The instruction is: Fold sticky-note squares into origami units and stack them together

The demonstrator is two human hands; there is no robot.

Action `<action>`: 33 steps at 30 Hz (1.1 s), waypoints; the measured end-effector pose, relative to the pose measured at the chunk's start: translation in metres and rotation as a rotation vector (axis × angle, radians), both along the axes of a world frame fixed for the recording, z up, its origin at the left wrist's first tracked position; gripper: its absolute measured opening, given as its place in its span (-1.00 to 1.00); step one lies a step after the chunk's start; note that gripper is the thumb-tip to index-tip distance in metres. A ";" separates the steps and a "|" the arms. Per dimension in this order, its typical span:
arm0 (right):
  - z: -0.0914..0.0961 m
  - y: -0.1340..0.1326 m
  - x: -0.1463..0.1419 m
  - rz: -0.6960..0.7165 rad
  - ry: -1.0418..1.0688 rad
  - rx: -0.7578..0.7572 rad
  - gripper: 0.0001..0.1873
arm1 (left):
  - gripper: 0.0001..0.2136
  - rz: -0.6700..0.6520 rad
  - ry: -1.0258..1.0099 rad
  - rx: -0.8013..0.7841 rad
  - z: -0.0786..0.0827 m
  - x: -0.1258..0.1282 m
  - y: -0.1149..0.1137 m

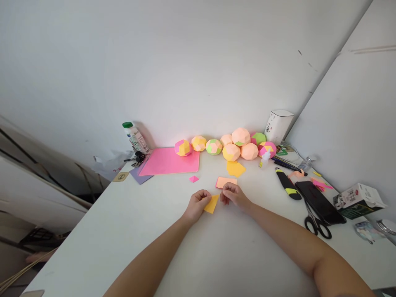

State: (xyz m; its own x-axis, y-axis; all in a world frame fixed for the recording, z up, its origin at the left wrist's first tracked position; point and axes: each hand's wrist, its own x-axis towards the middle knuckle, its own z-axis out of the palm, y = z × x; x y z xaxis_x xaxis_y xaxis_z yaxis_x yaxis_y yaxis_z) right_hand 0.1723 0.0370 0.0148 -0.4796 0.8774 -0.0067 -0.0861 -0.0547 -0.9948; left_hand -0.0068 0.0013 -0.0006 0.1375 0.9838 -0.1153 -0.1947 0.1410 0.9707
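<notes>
Pinched in my left hand (199, 203) is a small yellow piece of paper (212, 204), held just above the white table. My right hand (234, 194) is close by on the right, its fingers curled together near the paper's upper right corner; whether they touch it or grip anything cannot be made out. Behind my right hand lies a stack of peach and pink paper (226, 182). A small folded pink paper piece (194, 179) rests beyond my left hand. Farther back are flat yellow paper pieces (235, 168).
Several faceted paper balls (231, 152) line the wall. At left are a pink sheet (168, 161), a bottle (136, 137) and keys (137, 157). On the right lie a glue bottle (265, 159), a cutter knife (288, 184), scissors (317, 227), a phone (320, 202) and a carton (359, 199).
</notes>
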 end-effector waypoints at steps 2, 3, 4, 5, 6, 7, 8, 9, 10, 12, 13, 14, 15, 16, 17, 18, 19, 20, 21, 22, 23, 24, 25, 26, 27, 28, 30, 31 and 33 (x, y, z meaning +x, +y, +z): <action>0.001 -0.001 -0.001 0.009 -0.004 -0.003 -0.86 | -0.84 -0.006 -0.010 -0.002 0.001 0.000 0.000; 0.001 -0.001 -0.002 0.025 -0.016 0.002 -0.84 | -0.84 -0.018 -0.010 -0.001 0.002 0.001 0.000; 0.000 -0.002 -0.003 0.047 -0.032 0.010 -0.82 | -0.84 -0.030 -0.008 0.001 0.003 0.001 -0.001; 0.000 -0.003 -0.004 0.067 -0.047 0.018 -0.79 | -0.83 -0.040 -0.005 0.003 0.004 0.001 -0.001; 0.000 -0.004 -0.004 0.081 -0.061 0.023 -0.77 | -0.83 -0.044 -0.001 0.003 0.005 0.002 -0.002; 0.000 -0.004 -0.004 0.088 -0.073 0.024 -0.76 | -0.83 -0.045 0.001 0.004 0.005 0.002 -0.002; 0.000 -0.005 -0.005 0.087 -0.081 0.020 -0.75 | -0.83 -0.043 0.001 0.003 0.006 0.003 -0.002; 0.000 -0.005 -0.005 0.080 -0.088 0.013 -0.75 | -0.82 -0.040 -0.005 -0.001 0.006 0.003 -0.002; 0.000 -0.005 -0.005 0.069 -0.090 0.004 -0.75 | -0.82 -0.034 -0.017 -0.008 0.006 0.003 -0.002; 0.000 -0.004 -0.004 0.050 -0.081 -0.004 -0.76 | -0.81 -0.007 -0.052 -0.033 0.005 0.003 -0.002; 0.000 -0.003 -0.004 0.042 -0.072 -0.005 -0.77 | -0.81 0.015 -0.071 -0.045 0.004 0.003 -0.001; -0.001 -0.002 -0.004 0.035 -0.062 -0.005 -0.77 | -0.81 0.036 -0.089 -0.054 0.004 0.003 -0.001; -0.001 -0.001 -0.004 0.030 -0.051 -0.005 -0.77 | -0.81 0.054 -0.106 -0.058 0.003 0.002 0.000; -0.001 -0.001 -0.004 0.025 -0.043 -0.005 -0.77 | -0.81 0.066 -0.121 -0.056 0.002 0.002 0.000; -0.002 0.000 -0.004 0.021 -0.037 -0.007 -0.77 | -0.82 0.073 -0.134 -0.052 0.002 0.001 0.001; -0.002 0.000 -0.004 0.016 -0.032 -0.008 -0.77 | -0.81 0.074 -0.144 -0.046 0.002 0.001 0.001; -0.002 0.000 -0.004 0.011 -0.028 -0.008 -0.77 | -0.81 0.071 -0.150 -0.042 0.001 0.000 0.001; -0.003 0.000 -0.003 0.007 -0.025 -0.007 -0.77 | -0.80 0.069 -0.152 -0.038 0.001 0.000 0.001; -0.003 0.000 -0.003 0.005 -0.022 -0.007 -0.77 | -0.78 0.064 -0.152 -0.034 0.002 0.000 0.001; -0.002 -0.001 -0.003 0.003 -0.019 -0.008 -0.76 | -0.77 0.057 -0.150 -0.030 0.002 0.001 0.001; -0.002 -0.001 -0.003 0.003 -0.017 -0.008 -0.76 | -0.75 0.048 -0.148 -0.027 0.003 0.001 0.001; -0.002 -0.001 -0.003 0.003 -0.017 -0.006 -0.75 | -0.74 0.037 -0.142 -0.024 0.003 0.002 0.000; -0.002 -0.001 -0.003 0.003 -0.018 -0.003 -0.74 | -0.73 0.026 -0.134 -0.023 0.004 0.002 0.000; -0.003 -0.001 -0.003 0.003 -0.020 0.002 -0.73 | -0.72 0.015 -0.125 -0.024 0.004 0.003 -0.001; -0.003 -0.001 -0.003 0.003 -0.022 0.010 -0.72 | -0.71 0.006 -0.115 -0.025 0.005 0.003 -0.001; -0.003 -0.001 -0.003 0.003 -0.023 0.017 -0.71 | -0.69 0.001 -0.105 -0.024 0.005 0.004 -0.001; -0.005 -0.001 -0.003 0.003 -0.023 0.030 -0.70 | -0.66 0.000 -0.088 -0.020 0.007 0.004 -0.002; -0.005 0.000 -0.003 0.004 -0.023 0.037 -0.70 | -0.65 0.002 -0.081 -0.020 0.007 0.004 -0.002; -0.007 0.000 -0.003 0.004 -0.026 0.049 -0.70 | -0.64 0.005 -0.075 -0.022 0.009 0.004 -0.002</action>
State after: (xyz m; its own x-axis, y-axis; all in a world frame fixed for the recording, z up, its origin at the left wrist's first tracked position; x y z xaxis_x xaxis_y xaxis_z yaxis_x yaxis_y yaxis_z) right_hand 0.1695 0.0374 0.0079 -0.4834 0.8751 0.0237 -0.0598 -0.0060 -0.9982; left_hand -0.0024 -0.0006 0.0080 0.1411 0.9819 -0.1261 -0.2672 0.1604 0.9502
